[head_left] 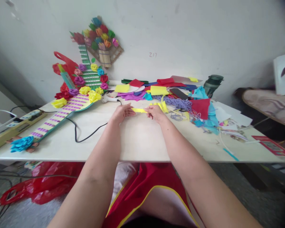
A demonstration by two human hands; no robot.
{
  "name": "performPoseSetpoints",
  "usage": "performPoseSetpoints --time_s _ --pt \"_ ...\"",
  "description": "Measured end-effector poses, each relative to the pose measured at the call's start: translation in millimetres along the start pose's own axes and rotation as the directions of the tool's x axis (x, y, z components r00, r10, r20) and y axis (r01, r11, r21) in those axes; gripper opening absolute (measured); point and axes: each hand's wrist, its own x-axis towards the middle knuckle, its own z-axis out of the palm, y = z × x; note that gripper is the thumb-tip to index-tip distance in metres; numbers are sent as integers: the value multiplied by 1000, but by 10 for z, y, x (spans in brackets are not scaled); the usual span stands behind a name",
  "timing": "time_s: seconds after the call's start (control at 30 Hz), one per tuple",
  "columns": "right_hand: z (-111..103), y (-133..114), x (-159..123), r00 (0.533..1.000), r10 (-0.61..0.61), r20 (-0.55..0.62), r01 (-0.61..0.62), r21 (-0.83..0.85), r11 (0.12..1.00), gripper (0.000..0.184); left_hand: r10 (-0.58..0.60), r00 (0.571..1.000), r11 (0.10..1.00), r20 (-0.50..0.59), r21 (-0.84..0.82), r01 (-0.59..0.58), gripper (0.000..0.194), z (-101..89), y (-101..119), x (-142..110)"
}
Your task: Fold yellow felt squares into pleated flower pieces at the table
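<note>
A narrow yellow paper strip (139,110) stretches between my two hands just above the cream table (137,142). My left hand (122,113) pinches its left end with closed fingers. My right hand (156,113) pinches the right end, fingers curled. More yellow strips (161,106) lie on the table just behind my right hand.
Coloured paper sheets (156,90), a purple cord pile (178,103) and red and turquoise scraps (203,109) crowd the back right. A glue gun (110,99) with black cable (85,134), a paper-flower craft piece (68,106) and a power strip (16,125) lie to the left. A dark green bottle (212,84) stands by the wall.
</note>
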Motion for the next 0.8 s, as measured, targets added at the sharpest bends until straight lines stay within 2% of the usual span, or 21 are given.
performPoseSetpoints --time_s 0.17,0.27,0.4,0.63,0.7,0.8 --pt "10 -16 -14 1000 1 3 -1 -14 1000 27 -24 998 985 55 172 14 25 3 -25 -17" --pt "10 -29 -24 1000 5 7 -5 -19 1000 28 4 996 980 91 198 -22 21 -8 -34 -22" --pt "9 -38 -31 1000 8 8 -7 -20 1000 27 29 995 980 93 192 -46 20 -24 -39 -19" --pt "34 -29 -20 1000 10 -5 -10 4 1000 27 164 986 979 38 118 -167 26 -33 -70 14" --pt "38 -18 -11 1000 4 -18 -3 15 1000 27 153 987 986 44 57 -155 32 -15 -81 28" --pt "54 8 6 999 -19 -32 20 35 999 27 76 993 997 94 11 -77 37 42 -102 42"
